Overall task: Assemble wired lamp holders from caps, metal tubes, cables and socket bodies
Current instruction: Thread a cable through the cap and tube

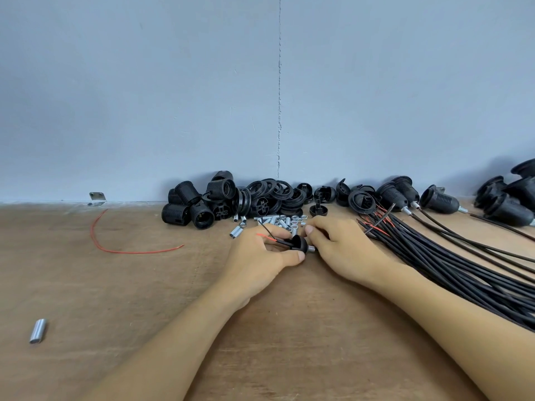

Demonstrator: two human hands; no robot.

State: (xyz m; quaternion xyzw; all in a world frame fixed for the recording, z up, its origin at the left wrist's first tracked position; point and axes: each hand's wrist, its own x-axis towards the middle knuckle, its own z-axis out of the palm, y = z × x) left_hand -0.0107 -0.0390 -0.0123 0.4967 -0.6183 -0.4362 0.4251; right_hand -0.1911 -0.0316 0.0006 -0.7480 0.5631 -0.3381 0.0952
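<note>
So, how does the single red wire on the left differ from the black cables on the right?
The red wire is one thin strand; the black cables are many and thicker. The red wire lies alone, bent in a wide curve; the black cables lie bundled, nearly straight, running towards the near right. Both lie on the wooden table.
</note>
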